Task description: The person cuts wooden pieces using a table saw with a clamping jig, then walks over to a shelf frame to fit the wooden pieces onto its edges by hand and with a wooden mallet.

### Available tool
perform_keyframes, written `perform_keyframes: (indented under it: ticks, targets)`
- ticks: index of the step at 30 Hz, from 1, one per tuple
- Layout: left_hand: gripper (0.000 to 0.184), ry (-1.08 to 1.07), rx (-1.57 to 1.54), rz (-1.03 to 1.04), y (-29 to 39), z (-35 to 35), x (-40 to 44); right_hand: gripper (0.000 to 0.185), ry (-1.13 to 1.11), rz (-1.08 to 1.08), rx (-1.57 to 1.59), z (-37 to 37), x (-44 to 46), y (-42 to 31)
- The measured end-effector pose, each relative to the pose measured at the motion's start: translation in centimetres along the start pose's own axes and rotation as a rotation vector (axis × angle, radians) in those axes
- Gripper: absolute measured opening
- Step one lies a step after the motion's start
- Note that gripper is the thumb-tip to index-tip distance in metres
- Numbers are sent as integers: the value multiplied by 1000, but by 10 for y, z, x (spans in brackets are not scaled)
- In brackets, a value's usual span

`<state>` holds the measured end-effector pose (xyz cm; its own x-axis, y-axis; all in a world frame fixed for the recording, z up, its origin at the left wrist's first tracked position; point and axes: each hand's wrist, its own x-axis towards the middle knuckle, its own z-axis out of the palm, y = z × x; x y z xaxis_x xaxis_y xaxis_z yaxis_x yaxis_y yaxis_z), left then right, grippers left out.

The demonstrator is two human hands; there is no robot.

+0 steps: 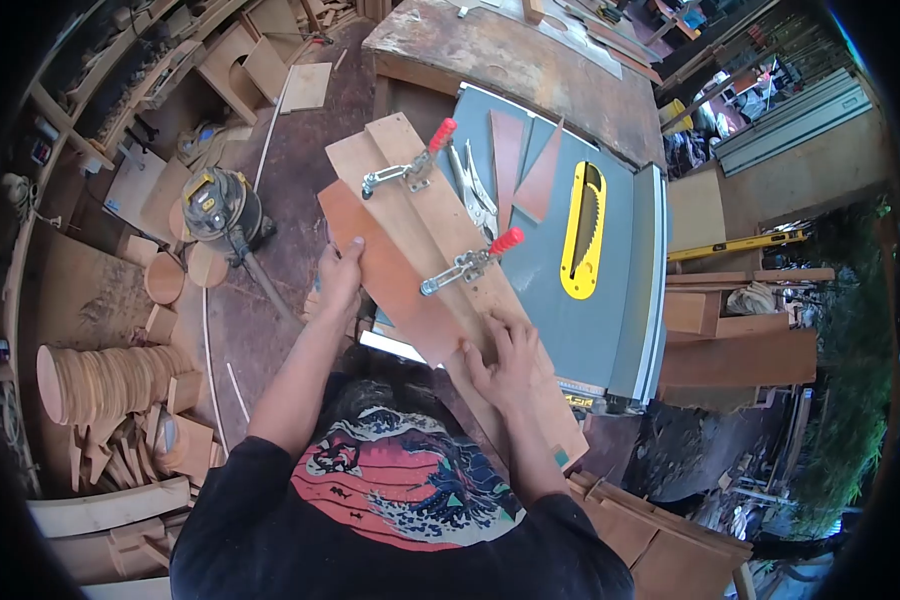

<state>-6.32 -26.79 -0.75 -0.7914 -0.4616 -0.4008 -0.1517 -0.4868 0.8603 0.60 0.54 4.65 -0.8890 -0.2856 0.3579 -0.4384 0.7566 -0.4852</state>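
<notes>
A reddish-brown wooden board [395, 275] lies along the left side of a pale wooden jig [470, 240]. My left hand [342, 275] grips the board's left edge, thumb on top and the other fingers hidden below. My right hand [508, 362] is on the lower part of the jig, fingers bent over its raised strip and thumb by the board's lower corner. Two toggle clamps with red handles, an upper one [410, 172] and a lower one [462, 270], are fixed to the jig. The jig overlaps the front left of a grey table saw [550, 290].
The saw's toothed blade shows in a yellow insert [584, 230]. Locking pliers [472, 190] and two tapered wood pieces [540, 178] lie on the saw top. A workbench [510, 65] adjoins behind. Left are a shop vacuum [218, 210] and stacked wooden discs [110, 382].
</notes>
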Motion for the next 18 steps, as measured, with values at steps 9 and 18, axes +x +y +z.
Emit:
perform_keyframes:
  ticks: [9,18]
  targets:
    - [34,42,-184,54,-21,26,16,75,-166,-55,-102,-12,9,-2]
    - [51,48,89,135,-23,24,31,70,-170,-59,-216,-4,6,-2]
